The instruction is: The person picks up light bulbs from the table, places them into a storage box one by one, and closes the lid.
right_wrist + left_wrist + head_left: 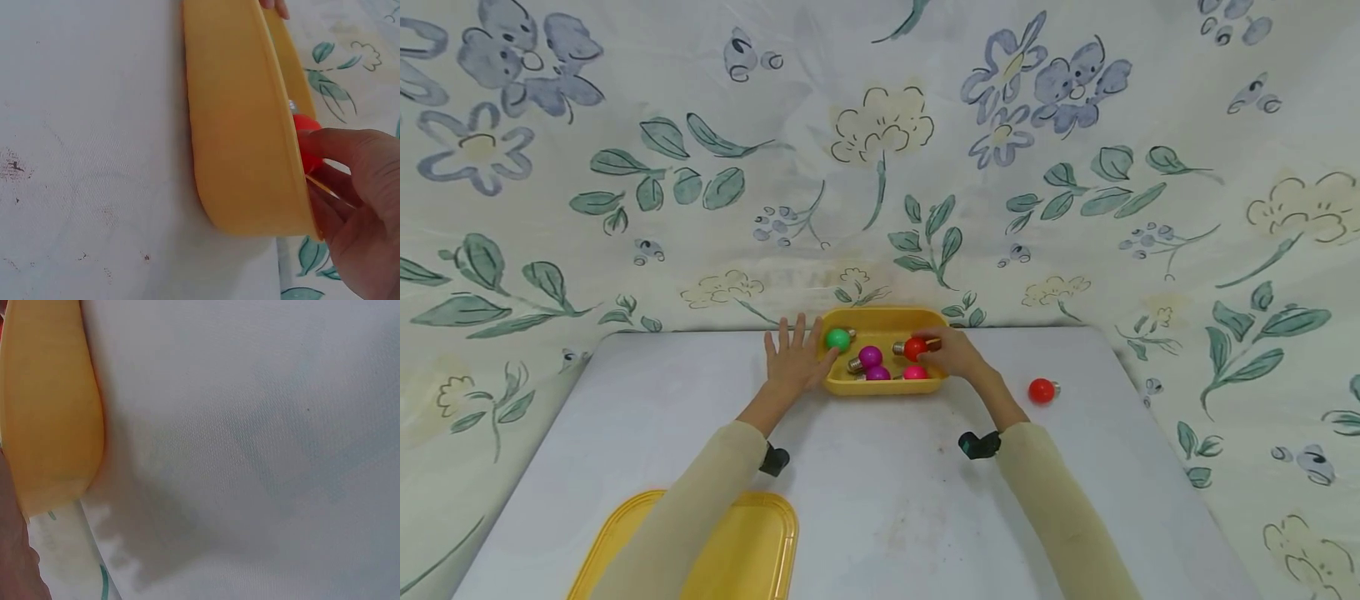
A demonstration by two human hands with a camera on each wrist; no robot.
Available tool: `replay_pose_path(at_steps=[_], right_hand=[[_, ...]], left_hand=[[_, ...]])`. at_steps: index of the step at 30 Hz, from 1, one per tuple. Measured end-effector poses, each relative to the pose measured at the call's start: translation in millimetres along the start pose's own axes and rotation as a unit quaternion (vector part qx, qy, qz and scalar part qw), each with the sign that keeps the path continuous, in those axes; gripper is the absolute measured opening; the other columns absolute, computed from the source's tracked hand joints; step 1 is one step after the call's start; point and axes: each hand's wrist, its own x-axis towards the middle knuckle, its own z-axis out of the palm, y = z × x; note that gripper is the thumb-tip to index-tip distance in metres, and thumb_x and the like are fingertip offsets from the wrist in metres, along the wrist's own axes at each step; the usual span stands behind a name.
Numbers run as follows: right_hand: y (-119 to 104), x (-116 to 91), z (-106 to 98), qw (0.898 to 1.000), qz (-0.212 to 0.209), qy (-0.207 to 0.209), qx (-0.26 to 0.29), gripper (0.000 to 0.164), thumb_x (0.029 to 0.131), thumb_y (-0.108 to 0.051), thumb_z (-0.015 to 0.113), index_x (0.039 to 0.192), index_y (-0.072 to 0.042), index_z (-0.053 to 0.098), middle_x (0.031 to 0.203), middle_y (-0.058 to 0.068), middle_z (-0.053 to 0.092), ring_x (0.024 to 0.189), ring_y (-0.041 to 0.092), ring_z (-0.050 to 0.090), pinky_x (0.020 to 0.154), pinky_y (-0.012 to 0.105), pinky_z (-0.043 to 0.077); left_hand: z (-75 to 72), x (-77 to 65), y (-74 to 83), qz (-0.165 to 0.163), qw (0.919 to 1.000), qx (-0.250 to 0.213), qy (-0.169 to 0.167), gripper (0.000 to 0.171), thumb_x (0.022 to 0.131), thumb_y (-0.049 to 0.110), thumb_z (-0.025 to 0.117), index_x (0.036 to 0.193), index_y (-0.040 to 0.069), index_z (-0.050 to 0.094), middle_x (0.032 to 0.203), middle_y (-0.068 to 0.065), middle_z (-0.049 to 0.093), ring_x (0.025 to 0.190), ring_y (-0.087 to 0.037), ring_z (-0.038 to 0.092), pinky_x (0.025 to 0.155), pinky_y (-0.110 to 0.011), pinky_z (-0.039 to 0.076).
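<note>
A yellow bin (pixel 880 388) stands at the table's far edge with several small coloured light bulbs inside. My right hand (pixel 957 353) reaches over the bin's right end and pinches a red light bulb (pixel 913 348) between thumb and fingers; the right wrist view shows this red bulb (pixel 307 123) at the rim. My left hand (pixel 795 362) is spread at the bin's left end, fingers straight and thumb by the rim. Near it in the bin lies a green bulb (pixel 837 339). A purple bulb (pixel 870 357) and a pink bulb (pixel 915 373) are also inside, partly behind the front wall.
Another red bulb (pixel 1042 391) lies on the white table (pixel 880 500), right of the bin. A yellow tray (pixel 752 546) sits at the near left, partly covered by the left sleeve. Floral cloth (pixel 880 208) hangs behind the table.
</note>
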Motion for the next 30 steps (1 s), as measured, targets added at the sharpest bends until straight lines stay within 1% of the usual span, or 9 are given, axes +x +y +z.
replay_pose_path(at_steps=[10, 17, 30], right_hand=[[-5.8, 2.8, 1.9, 1.0, 0.027, -0.013, -0.008, 0.04, 0.094, -0.008, 0.069, 0.133, -0.007, 0.064, 0.127, 0.013, 0.064, 0.118, 0.03, 0.059, 0.097, 0.038, 0.051], [-4.3, 6.0, 4.2, 0.999, 0.026, -0.019, -0.024, 0.038, 0.095, -0.008, 0.068, 0.133, -0.006, 0.064, 0.125, 0.014, 0.064, 0.115, 0.031, 0.06, 0.095, 0.037, 0.052], [-9.4, 8.8, 9.6, 0.999, 0.028, -0.03, -0.03, 0.039, 0.094, -0.005, 0.068, 0.134, -0.005, 0.063, 0.123, 0.013, 0.065, 0.114, 0.03, 0.059, 0.097, 0.037, 0.051]], left_hand=[[-1.7, -0.7, 1.6, 0.001, 1.0, 0.009, 0.002, 0.076, 0.104, 0.054, 0.031, 0.161, 0.008, 0.011, 0.164, -0.022, 0.0, 0.148, -0.045, -0.008, 0.115, -0.064, -0.006], [-2.0, -1.4, 1.7, 0.002, 1.0, 0.005, 0.002, 0.075, 0.104, 0.053, 0.031, 0.161, 0.008, 0.011, 0.164, -0.022, 0.0, 0.148, -0.045, -0.007, 0.115, -0.064, -0.005], [-0.7, -1.8, 1.7, 0.004, 1.0, 0.001, 0.008, 0.075, 0.104, 0.053, 0.032, 0.16, 0.007, 0.014, 0.164, -0.023, 0.002, 0.149, -0.045, -0.005, 0.115, -0.064, -0.003]])
